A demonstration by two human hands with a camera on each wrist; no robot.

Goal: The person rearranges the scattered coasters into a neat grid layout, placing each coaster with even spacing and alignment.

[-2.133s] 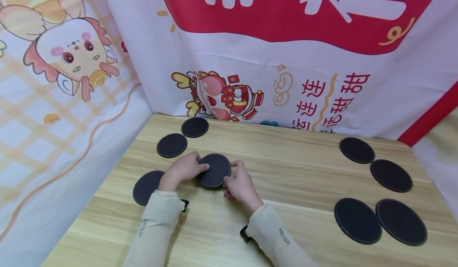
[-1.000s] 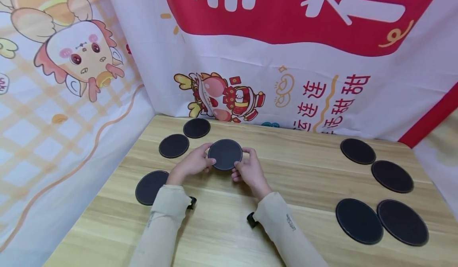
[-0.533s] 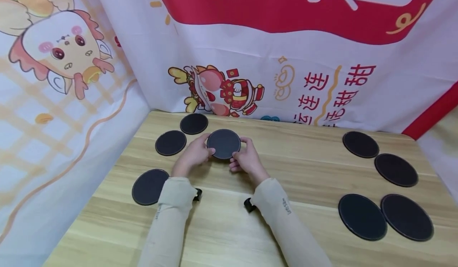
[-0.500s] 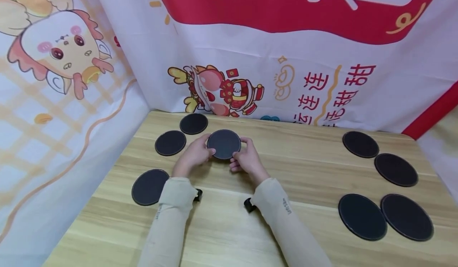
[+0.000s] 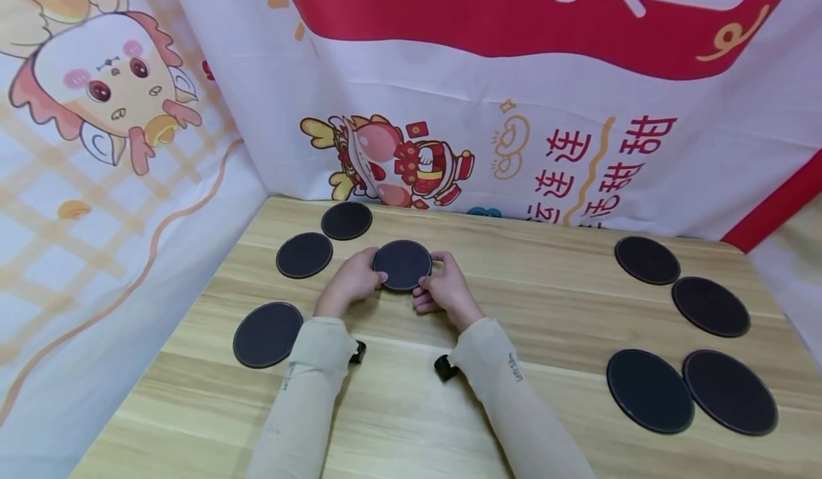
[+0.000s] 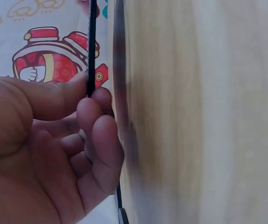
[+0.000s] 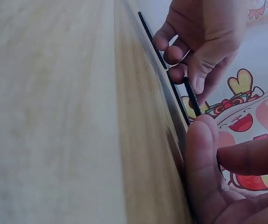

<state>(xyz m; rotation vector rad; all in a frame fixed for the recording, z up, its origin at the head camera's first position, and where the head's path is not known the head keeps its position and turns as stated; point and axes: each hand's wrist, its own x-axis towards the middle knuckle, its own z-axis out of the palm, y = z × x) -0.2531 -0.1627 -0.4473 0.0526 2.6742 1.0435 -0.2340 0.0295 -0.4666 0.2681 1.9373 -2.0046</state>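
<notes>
Both hands hold one round black coaster with a stitched rim, near the back of the wooden table. At its left edge the left hand pinches it, thumb on top and fingers curled beneath. On the opposite edge the right hand grips it the same way. Seen edge-on in the left wrist view, the coaster is thin and sits between thumb and fingertips, close over the wood. The right wrist view has both hands on the coaster, its underside hidden.
Three black coasters lie on the left: one at the back, one beside it, one nearer, partly behind the left sleeve. Several more lie on the right, including one in front. Printed cloth hangs behind the table.
Over two seconds both hands have carried the coaster away from the body and slightly right. In the last half second it has come down a little. The other coasters stay put.
</notes>
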